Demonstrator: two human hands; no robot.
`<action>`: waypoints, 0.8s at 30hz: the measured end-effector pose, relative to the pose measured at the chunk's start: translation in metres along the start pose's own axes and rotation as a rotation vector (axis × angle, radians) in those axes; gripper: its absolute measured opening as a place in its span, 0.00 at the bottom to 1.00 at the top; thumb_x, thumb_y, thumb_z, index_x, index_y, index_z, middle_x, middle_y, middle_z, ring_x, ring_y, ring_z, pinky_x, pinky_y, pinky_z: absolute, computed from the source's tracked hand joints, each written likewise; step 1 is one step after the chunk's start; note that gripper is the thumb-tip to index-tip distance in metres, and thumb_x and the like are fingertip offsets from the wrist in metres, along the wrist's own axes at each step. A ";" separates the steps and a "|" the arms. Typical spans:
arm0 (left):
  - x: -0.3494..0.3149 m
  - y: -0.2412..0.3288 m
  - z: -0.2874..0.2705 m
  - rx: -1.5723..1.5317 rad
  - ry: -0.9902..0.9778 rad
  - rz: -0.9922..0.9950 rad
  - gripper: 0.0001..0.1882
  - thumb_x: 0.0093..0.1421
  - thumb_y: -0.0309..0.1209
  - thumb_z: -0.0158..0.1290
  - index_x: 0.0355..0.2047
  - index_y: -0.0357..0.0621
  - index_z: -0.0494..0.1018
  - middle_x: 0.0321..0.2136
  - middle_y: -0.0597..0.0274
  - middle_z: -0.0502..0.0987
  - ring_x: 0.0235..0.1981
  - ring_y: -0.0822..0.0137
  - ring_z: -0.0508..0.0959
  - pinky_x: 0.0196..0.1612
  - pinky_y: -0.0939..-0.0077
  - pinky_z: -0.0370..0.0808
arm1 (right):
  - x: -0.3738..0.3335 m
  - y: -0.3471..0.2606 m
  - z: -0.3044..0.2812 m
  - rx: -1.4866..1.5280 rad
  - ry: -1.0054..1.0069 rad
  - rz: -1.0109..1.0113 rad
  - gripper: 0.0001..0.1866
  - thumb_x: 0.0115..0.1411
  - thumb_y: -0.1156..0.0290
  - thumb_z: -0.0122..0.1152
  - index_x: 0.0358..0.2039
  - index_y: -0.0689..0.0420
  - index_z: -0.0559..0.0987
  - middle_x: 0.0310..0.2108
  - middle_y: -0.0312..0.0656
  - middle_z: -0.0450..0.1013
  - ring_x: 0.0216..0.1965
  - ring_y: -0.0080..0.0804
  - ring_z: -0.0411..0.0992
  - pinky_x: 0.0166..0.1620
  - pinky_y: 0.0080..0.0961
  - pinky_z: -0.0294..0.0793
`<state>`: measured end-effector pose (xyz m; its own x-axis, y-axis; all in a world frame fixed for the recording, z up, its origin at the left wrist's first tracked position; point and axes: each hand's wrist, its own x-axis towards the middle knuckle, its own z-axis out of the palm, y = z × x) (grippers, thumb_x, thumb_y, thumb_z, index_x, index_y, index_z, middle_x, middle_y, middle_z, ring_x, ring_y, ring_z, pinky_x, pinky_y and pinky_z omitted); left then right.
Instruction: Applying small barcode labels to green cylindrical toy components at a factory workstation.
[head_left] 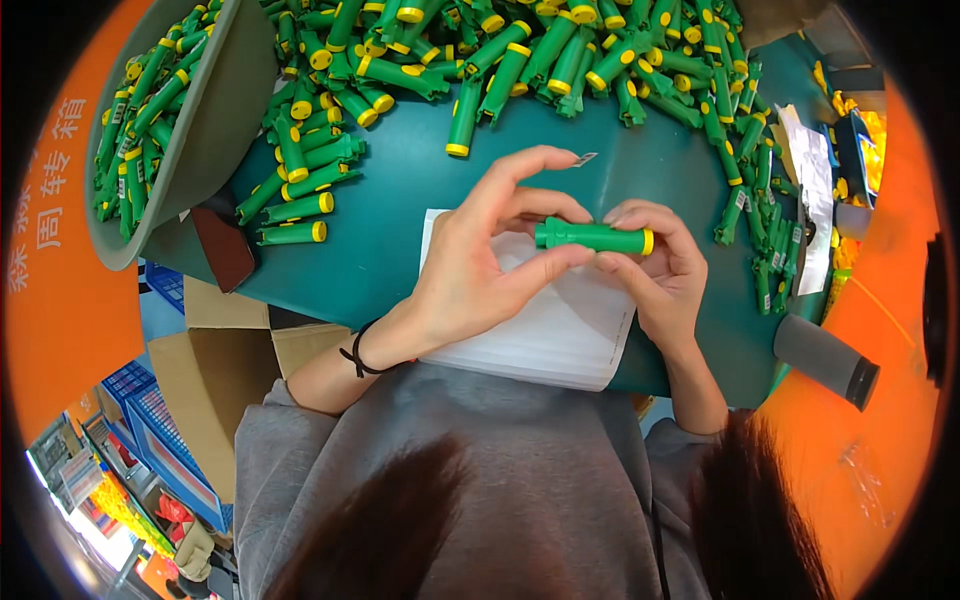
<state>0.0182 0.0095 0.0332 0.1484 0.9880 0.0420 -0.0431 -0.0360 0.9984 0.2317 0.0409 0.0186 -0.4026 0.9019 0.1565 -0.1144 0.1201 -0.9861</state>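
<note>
Between my two hands, above the table, lies a small green plastic tube (595,237) with a yellow cap at its right end, held nearly level. My left hand (465,255) pinches its left part with the thumb and a bent finger. A small printed sticker (585,159) clings to the raised left index fingertip, apart from the tube. My right hand (672,265) closes thumb and fingers around the capped end. Beneath both hands, a white sheet or flat packet (570,335) rests at the table's near edge.
Many similar green tubes (505,82) are heaped across the far side of the green table (385,190) and down its right. A grey bin (215,140) of tubes stands left, near a dark brown flat object (224,248). White paper (806,200) and a grey cylinder (825,360) are right; an open cardboard box (195,375) sits lower left.
</note>
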 end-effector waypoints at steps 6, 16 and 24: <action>0.004 0.010 0.000 0.157 0.126 0.160 0.24 0.56 0.20 0.64 0.52 0.42 0.72 0.50 0.54 0.78 0.50 0.65 0.78 0.56 0.69 0.72 | -0.007 -0.002 -0.003 0.225 0.076 0.135 0.21 0.54 0.88 0.66 0.49 0.66 0.75 0.49 0.47 0.73 0.50 0.34 0.73 0.56 0.29 0.72; 0.020 0.040 0.003 0.355 -0.132 0.116 0.03 0.60 0.21 0.59 0.35 0.37 0.77 0.47 0.55 0.78 0.46 0.64 0.78 0.53 0.70 0.73 | -0.012 -0.004 -0.009 0.104 0.023 0.054 0.23 0.53 0.90 0.67 0.51 0.70 0.76 0.53 0.50 0.72 0.53 0.36 0.74 0.57 0.31 0.76; 0.023 0.043 0.004 0.368 -0.179 0.085 0.03 0.60 0.20 0.58 0.35 0.35 0.77 0.41 0.56 0.80 0.38 0.67 0.80 0.44 0.74 0.78 | -0.011 -0.008 -0.009 0.019 0.001 -0.003 0.22 0.53 0.90 0.67 0.50 0.71 0.77 0.53 0.51 0.73 0.51 0.35 0.75 0.55 0.30 0.79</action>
<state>0.0239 0.0297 0.0768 0.3301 0.9388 0.0981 0.2883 -0.1992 0.9366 0.2451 0.0336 0.0241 -0.4016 0.9018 0.1595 -0.1328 0.1150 -0.9845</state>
